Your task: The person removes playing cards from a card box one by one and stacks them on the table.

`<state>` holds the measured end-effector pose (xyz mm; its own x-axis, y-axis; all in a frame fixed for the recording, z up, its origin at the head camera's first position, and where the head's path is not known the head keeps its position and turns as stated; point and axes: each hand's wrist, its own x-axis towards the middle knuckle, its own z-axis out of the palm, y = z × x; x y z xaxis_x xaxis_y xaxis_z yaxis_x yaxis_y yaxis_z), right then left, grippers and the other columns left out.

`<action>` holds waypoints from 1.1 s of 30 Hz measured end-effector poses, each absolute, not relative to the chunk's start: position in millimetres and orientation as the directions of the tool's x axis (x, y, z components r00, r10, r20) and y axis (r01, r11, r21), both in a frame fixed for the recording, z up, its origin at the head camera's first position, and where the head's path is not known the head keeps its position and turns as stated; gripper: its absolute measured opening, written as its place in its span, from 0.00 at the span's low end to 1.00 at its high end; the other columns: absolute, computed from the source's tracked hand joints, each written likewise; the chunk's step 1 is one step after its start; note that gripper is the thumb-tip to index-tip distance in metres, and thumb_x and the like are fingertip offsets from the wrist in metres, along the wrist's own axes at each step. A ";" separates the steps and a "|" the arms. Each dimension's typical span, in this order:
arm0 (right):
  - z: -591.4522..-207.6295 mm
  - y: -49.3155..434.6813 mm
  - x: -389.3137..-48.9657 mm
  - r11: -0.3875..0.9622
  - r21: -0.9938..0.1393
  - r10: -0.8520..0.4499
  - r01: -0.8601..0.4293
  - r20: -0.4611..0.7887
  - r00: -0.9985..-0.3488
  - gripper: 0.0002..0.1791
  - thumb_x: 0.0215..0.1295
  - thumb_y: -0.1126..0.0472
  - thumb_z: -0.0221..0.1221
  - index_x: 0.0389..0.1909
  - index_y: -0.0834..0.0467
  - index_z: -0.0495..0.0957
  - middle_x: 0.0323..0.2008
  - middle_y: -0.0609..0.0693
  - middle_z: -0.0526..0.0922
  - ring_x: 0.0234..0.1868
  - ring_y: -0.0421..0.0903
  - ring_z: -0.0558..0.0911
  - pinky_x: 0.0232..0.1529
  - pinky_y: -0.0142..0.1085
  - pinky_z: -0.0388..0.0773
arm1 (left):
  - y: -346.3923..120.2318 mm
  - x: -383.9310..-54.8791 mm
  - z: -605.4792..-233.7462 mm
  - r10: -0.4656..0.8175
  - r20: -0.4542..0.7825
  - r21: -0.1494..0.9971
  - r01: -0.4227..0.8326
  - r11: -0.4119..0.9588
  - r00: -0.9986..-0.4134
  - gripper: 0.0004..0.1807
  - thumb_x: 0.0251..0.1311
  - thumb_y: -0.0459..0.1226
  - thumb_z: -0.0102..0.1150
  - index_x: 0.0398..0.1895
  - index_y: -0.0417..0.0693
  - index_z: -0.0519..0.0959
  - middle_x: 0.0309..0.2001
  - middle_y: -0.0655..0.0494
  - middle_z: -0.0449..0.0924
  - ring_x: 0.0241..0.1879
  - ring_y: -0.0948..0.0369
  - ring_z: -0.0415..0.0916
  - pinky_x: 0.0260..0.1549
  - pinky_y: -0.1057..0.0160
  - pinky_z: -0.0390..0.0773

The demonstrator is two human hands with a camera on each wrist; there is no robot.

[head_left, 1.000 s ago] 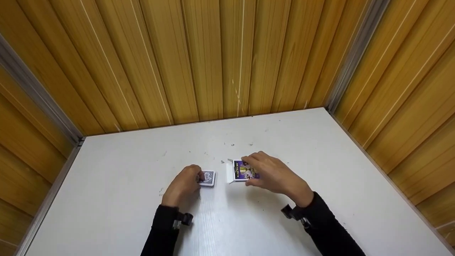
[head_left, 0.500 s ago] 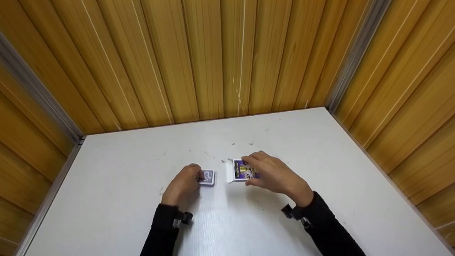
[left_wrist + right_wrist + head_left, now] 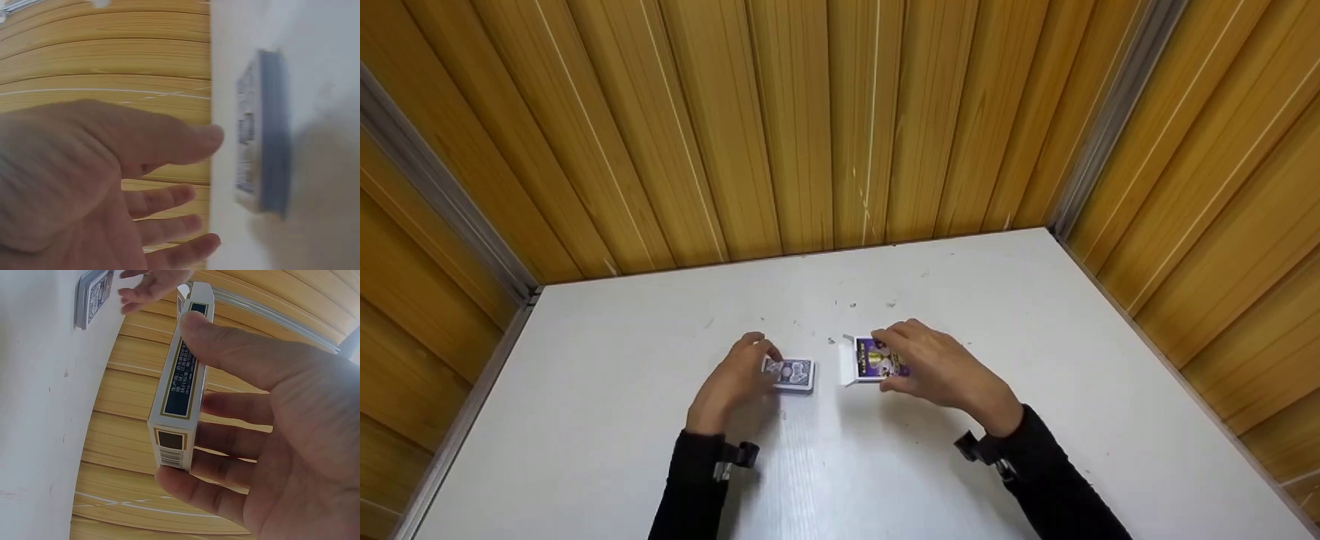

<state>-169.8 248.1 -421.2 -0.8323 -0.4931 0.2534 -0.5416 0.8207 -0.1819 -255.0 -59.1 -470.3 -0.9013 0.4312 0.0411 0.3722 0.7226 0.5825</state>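
A deck of playing cards [image 3: 796,373] with blue patterned backs lies squared up on the white table. My left hand [image 3: 737,377] is just to its left, and the left wrist view shows its thumb and fingers spread apart, a gap away from the deck [image 3: 264,135]. To the right, my right hand [image 3: 937,367] grips a card box [image 3: 877,360] with a purple and gold front. Its white end flap is folded open towards the deck. In the right wrist view the thumb presses the printed narrow side of the box [image 3: 179,377], with the fingers along the other side.
The white table [image 3: 840,465] carries a few small dark scuffs beyond the hands. Yellow wood-patterned panels [image 3: 795,127] stand at its back and on both sides, with grey metal posts in the corners.
My left hand has let go of the deck and shifted slightly left, uncovering more of the top card. The right hand and the box have stayed in place.
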 end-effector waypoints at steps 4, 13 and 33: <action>-421.7 249.2 -169.5 0.823 -0.186 -0.485 -0.536 0.262 -0.835 0.38 0.58 0.51 0.76 0.66 0.62 0.74 0.56 0.56 0.82 0.57 0.52 0.80 0.52 0.45 0.81 | -55.6 -246.5 -451.2 0.356 0.213 0.569 0.411 0.712 -0.910 0.07 0.63 0.29 0.67 0.44 0.40 0.83 0.53 0.45 0.81 0.52 0.49 0.78 0.51 0.50 0.78; -423.4 249.9 -169.7 0.833 -0.180 -0.472 -0.523 0.262 -0.842 0.39 0.58 0.49 0.76 0.66 0.62 0.74 0.57 0.57 0.82 0.57 0.52 0.80 0.54 0.46 0.80 | -17.4 -213.5 -420.5 0.302 0.439 0.685 0.533 0.497 -0.846 0.04 0.66 0.29 0.65 0.38 0.44 0.80 0.31 0.56 0.80 0.30 0.62 0.76 0.29 0.64 0.78; -418.4 245.2 -167.0 0.802 -0.168 -0.510 -0.573 0.307 -0.804 0.38 0.57 0.51 0.77 0.66 0.62 0.75 0.55 0.55 0.82 0.55 0.51 0.80 0.49 0.44 0.81 | 26.3 -206.6 -453.6 0.356 0.269 0.845 0.397 0.359 -0.895 0.06 0.66 0.27 0.61 0.39 0.41 0.73 0.31 0.54 0.79 0.30 0.63 0.74 0.27 0.68 0.77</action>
